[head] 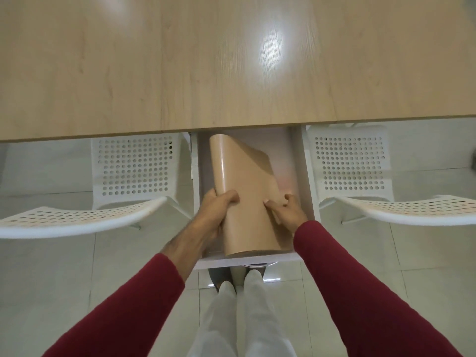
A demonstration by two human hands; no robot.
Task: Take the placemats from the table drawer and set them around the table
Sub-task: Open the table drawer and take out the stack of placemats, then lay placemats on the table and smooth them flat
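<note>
Left hand (217, 210) wrapped around rolled tan placemats (242, 202) in open white drawer (306, 176); right hand (286, 210) pinching their loose edge.

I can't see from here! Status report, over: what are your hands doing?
Left hand and right hand both gripping the rolled placemats. Roll lies in the open drawer, not yet lifted out. Nothing in the way.

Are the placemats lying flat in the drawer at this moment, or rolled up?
Rolled up. The placemats form a tan tube in the open drawer, gripped by the left hand and right hand.
</note>
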